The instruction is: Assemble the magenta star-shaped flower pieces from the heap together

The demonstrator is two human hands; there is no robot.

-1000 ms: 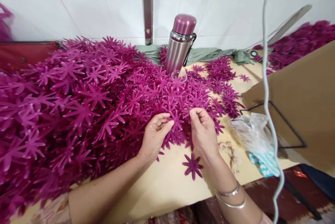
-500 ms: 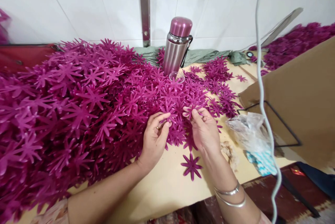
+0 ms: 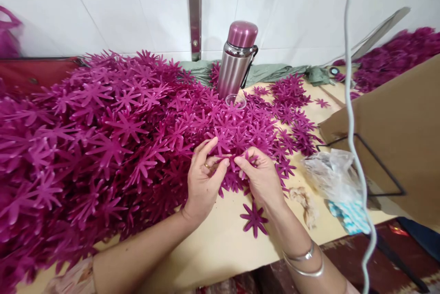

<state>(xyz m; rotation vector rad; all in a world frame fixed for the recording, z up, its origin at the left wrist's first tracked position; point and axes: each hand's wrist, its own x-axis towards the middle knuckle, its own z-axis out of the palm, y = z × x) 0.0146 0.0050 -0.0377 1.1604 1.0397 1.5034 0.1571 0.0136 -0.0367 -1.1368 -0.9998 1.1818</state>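
A big heap of magenta flower-shaped cutouts with thin, rounded petals covers much of the table. At its front edge my two hands almost meet. My right hand pinches a flower cutout between thumb and fingers; its petals stick out past the fingertips. My left hand has its index finger raised, while the thumb and a ringed finger close together near that cutout. What sits between them is too small to make out. One single flower cutout lies flat below my right hand.
A steel bottle with a magenta cap stands behind the heap, beside a clear round lid. To the right are a plastic bag, a blue-white cloth and a cardboard box. A white cable hangs in front.
My right hand has moved left and slightly down, so its fingertips are now close to my left hand's. My left index finger has lifted away from the thumb. The view has shifted slightly.
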